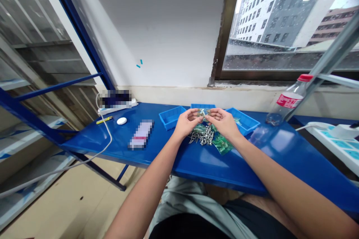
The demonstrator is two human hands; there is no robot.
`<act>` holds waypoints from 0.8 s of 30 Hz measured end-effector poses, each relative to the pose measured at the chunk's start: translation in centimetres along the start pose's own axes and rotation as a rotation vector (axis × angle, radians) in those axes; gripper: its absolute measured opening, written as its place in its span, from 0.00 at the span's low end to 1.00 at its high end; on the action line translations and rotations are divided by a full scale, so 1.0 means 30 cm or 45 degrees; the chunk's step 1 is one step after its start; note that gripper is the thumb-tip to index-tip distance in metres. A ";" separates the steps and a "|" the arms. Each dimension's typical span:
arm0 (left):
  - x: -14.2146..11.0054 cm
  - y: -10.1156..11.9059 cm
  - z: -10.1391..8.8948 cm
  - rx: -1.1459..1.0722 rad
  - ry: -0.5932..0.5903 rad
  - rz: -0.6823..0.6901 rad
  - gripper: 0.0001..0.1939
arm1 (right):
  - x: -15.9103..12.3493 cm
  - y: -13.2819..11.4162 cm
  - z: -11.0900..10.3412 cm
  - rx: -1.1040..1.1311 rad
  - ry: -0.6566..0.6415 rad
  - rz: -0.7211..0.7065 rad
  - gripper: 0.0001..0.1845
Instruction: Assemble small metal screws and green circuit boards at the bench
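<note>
Left hand: the person's left hand (188, 121) has its grip closed on one side of a small clear bag (203, 112), thumb in front and fingers behind.
Right hand: the right hand (223, 121) has its grip closed on the other side of the same bag, thumb tip close to the left one.
Small clear bag: held up between both hands, above the blue surface (207, 162); small pale pieces show in it, too small to identify.
Metal fasteners: a loose pile (206, 136) lies on the surface just below the hands, with thin shanks toward its left side.
Green plastic bag: a bag (222, 145) lies at the right of the pile, partly under the right forearm.
Blue trays: the left tray (171, 118) sits beside the left hand, the middle tray (203, 106) behind the hands, and the right tray (246, 122) beyond the right hand, with pale pieces visible in it.
Bottle: a clear plastic bottle (290, 99) with a red cap and label stands right of the trays, near the window (280, 22).
Left side: a pixelated flat item (141, 134), a white oval object (121, 121) and a yellow-handled tool (104, 120) lie on the surface, near a white cable (110, 132).
</note>
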State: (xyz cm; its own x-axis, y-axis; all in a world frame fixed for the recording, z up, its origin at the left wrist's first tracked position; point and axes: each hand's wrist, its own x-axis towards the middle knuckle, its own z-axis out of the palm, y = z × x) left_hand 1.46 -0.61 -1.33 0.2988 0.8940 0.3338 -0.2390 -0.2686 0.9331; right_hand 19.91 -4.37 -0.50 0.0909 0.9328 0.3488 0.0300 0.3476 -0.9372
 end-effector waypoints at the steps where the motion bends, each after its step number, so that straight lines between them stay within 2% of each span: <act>1: 0.001 -0.001 0.000 -0.008 -0.003 -0.004 0.32 | 0.000 0.000 0.001 0.005 0.005 0.005 0.27; 6: 0.002 0.008 0.000 0.037 0.011 0.028 0.33 | 0.000 0.002 0.004 0.033 -0.044 -0.034 0.27; 9: -0.005 0.023 0.003 0.201 0.073 0.087 0.26 | 0.002 0.003 -0.003 -0.059 0.030 -0.069 0.23; 12: -0.016 0.036 0.010 0.276 0.011 0.046 0.22 | -0.001 -0.002 -0.009 -0.240 0.088 -0.130 0.18; 15: -0.023 0.041 0.016 0.250 -0.093 0.024 0.27 | -0.012 -0.013 -0.005 -0.301 -0.050 -0.156 0.17; 17: -0.022 0.037 0.016 0.239 -0.075 0.049 0.28 | -0.020 -0.020 0.001 -0.295 -0.167 -0.167 0.20; 19: -0.016 0.031 0.012 0.234 -0.007 0.061 0.24 | -0.023 -0.024 0.006 -0.299 -0.194 -0.198 0.19; 21: -0.009 0.024 0.007 0.227 0.052 0.058 0.21 | -0.020 -0.023 0.005 -0.330 -0.114 -0.221 0.18; 24: -0.004 0.017 0.003 0.180 0.050 0.050 0.22 | -0.011 -0.017 -0.002 -0.388 0.042 -0.213 0.23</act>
State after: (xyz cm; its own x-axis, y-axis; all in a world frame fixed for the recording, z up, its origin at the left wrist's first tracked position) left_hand 1.38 -0.88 -0.87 0.2544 0.8944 0.3678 -0.1164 -0.3492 0.9298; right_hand 19.91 -4.85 -0.14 0.0914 0.8600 0.5020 0.3427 0.4462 -0.8267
